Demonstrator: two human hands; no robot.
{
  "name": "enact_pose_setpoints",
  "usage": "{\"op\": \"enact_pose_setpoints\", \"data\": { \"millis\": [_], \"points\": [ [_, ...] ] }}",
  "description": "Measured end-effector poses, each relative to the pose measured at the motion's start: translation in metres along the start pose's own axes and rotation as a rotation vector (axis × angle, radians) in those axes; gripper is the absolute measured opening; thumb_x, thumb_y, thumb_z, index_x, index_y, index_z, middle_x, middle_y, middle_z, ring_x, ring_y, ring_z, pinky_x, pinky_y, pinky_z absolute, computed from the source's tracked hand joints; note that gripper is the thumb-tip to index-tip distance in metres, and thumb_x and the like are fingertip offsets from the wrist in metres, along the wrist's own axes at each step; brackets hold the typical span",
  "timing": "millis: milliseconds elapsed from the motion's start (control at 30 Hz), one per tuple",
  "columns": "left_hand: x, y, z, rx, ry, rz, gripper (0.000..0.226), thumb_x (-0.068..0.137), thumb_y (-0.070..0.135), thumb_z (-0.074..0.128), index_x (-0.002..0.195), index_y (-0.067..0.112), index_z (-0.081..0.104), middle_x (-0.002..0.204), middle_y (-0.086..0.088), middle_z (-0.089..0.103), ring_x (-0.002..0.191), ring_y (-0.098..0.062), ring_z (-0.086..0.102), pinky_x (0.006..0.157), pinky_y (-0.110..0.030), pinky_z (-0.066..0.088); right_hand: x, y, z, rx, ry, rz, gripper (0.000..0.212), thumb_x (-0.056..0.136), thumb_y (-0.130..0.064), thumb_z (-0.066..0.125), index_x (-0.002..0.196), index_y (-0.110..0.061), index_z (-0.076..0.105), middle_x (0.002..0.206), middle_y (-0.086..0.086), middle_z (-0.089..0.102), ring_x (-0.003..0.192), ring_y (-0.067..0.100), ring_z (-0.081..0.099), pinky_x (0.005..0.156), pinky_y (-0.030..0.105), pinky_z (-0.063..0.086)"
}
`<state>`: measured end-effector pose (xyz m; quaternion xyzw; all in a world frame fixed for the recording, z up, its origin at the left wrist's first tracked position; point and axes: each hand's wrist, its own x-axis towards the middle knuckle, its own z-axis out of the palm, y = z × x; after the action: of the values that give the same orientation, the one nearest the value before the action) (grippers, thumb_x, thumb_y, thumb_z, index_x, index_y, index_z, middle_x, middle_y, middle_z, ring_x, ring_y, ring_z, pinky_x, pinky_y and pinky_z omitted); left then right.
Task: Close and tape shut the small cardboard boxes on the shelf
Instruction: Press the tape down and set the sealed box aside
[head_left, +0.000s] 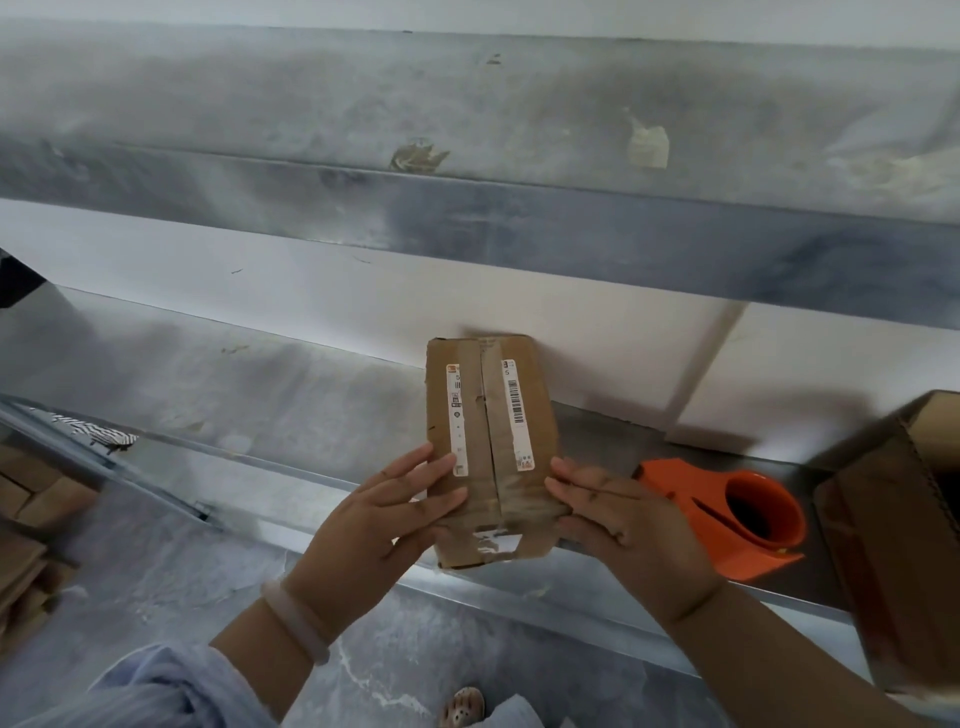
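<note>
So the small cardboard box sits on the metal shelf, its far end close to the white wall and its near end poking over the shelf's front lip. Both flaps are folded down and meet at a seam running near to far. There looks to be old tape along that seam, split down the middle, so I wouldn't count it as sealed.

The left hand lies flat with fingers straight across the left flap at the near end. The right hand presses in on the near right edge, fingers fairly straight too. Neither is holding any tool.

My take on doing this bit right: get the flaps butted tight and level before any tape goes on. Keep one hand pinning the seam and let the right go for the orange tape dispenser, which is just right of the box on the same shelf. Start the strip down the near face, run it along the seam, and rub it flat. The box overhangs the edge, so I'd nudge it back first or it could tip.

Surroundings: a second metal shelf hangs above, scuffed with tape scraps stuck on it. A bigger open carton is on the far right. Flattened cardboard is stacked low on the left, grey floor below.
</note>
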<state>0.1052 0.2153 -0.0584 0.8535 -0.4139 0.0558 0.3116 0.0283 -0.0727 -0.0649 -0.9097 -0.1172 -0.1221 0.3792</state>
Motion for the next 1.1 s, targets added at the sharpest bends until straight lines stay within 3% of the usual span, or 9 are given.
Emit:
{"op": "enact_pose_setpoints", "data": {
  "millis": [133, 267, 400, 533, 700, 800, 867, 1000, 1100],
  "points": [
    [0.001, -0.004, -0.005, 0.04, -0.095, 0.031, 0.037, 0.099, 0.034, 0.045, 0.134, 0.03, 0.059, 0.15, 0.014, 0.045, 0.146, -0.015, 0.03, 0.116, -0.028, 0.031, 0.0, -0.002, -0.003, 0.048, -0.024, 0.034, 0.041, 0.089, -0.02, 0.068, 0.129, -0.024, 0.059, 0.139, -0.018, 0.051, 0.13, -0.007, 0.045, 0.11, 0.014, 0.034],
    [0.002, 0.001, -0.009, 0.097, -0.05, 0.051, 0.035, 0.098, 0.037, 0.048, 0.129, 0.031, 0.063, 0.144, 0.011, 0.052, 0.142, -0.014, 0.037, 0.112, -0.031, 0.039, -0.006, -0.016, 0.0, 0.078, -0.001, 0.133, 0.046, 0.094, -0.046, 0.05, 0.138, -0.033, 0.048, 0.147, -0.028, 0.037, 0.135, -0.008, 0.037, 0.113, 0.02, 0.034],
    [-0.003, 0.02, 0.01, 0.131, 0.024, 0.075, 0.031, 0.096, 0.035, 0.052, 0.124, 0.03, 0.066, 0.141, 0.008, 0.055, 0.138, -0.017, 0.043, 0.103, -0.043, 0.049, -0.002, -0.033, 0.004, 0.295, 0.053, 0.502, 0.076, 0.083, -0.071, 0.05, 0.149, -0.043, 0.027, 0.148, -0.027, 0.036, 0.135, -0.009, 0.034, 0.112, 0.026, 0.034],
    [-0.011, 0.041, 0.028, -0.048, 0.2, -0.113, 0.031, 0.096, 0.029, 0.051, 0.125, 0.026, 0.061, 0.148, 0.0, 0.046, 0.136, -0.019, 0.045, 0.104, -0.037, 0.046, 0.007, -0.044, 0.007, 0.44, 0.041, 0.594, 0.042, 0.098, -0.028, 0.055, 0.126, -0.054, 0.037, 0.102, -0.041, 0.056, 0.098, -0.027, 0.051, 0.08, 0.0, 0.043],
    [-0.008, 0.046, 0.013, -0.129, 0.312, -0.438, 0.047, 0.092, 0.051, 0.044, 0.133, 0.031, 0.053, 0.134, 0.009, 0.044, 0.119, -0.012, 0.051, 0.094, -0.04, 0.056, -0.002, -0.058, 0.021, 0.504, 0.022, 0.642, 0.041, 0.095, -0.026, 0.06, 0.127, -0.05, 0.05, 0.121, -0.024, 0.062, 0.11, -0.004, 0.06, 0.096, 0.032, 0.054],
    [0.005, 0.049, -0.008, 0.127, 0.071, -0.597, 0.1, 0.07, 0.094, 0.025, 0.147, 0.031, 0.038, 0.146, 0.003, 0.035, 0.127, -0.02, 0.044, 0.107, -0.047, 0.045, -0.002, -0.069, 0.026, 0.368, -0.052, 0.551, 0.036, 0.096, -0.022, 0.058, 0.123, -0.046, 0.056, 0.118, -0.019, 0.063, 0.105, -0.008, 0.058, 0.087, 0.015, 0.05],
    [0.016, 0.053, -0.019, 0.323, -0.141, -0.643, 0.117, 0.054, 0.101, 0.02, 0.153, 0.038, 0.018, 0.158, -0.002, 0.019, 0.141, -0.026, 0.03, 0.113, -0.047, 0.031, 0.001, -0.077, 0.026, 0.312, -0.095, 0.497, 0.034, 0.097, -0.022, 0.056, 0.122, -0.045, 0.058, 0.116, -0.021, 0.061, 0.105, -0.01, 0.056, 0.083, 0.009, 0.046],
    [0.028, 0.043, -0.037, 0.347, -0.313, -0.568, 0.11, 0.057, 0.094, 0.038, 0.151, 0.043, 0.014, 0.159, -0.001, 0.01, 0.142, -0.026, 0.023, 0.112, -0.044, 0.035, 0.018, -0.076, 0.009, 0.216, -0.034, 0.472, 0.036, 0.097, -0.024, 0.055, 0.111, -0.057, 0.051, 0.106, -0.022, 0.061, 0.095, -0.006, 0.058, 0.08, 0.012, 0.046],
    [0.031, 0.025, -0.054, 0.276, -0.501, -0.404, 0.106, 0.065, 0.078, 0.059, 0.152, 0.046, 0.009, 0.16, 0.005, -0.005, 0.147, -0.024, 0.002, 0.117, -0.043, 0.028, 0.037, -0.065, -0.013, 0.087, 0.106, 0.403, 0.036, 0.096, -0.027, 0.055, 0.125, -0.048, 0.051, 0.115, -0.025, 0.05, 0.108, -0.006, 0.049, 0.095, 0.022, 0.046]
  ]
}}
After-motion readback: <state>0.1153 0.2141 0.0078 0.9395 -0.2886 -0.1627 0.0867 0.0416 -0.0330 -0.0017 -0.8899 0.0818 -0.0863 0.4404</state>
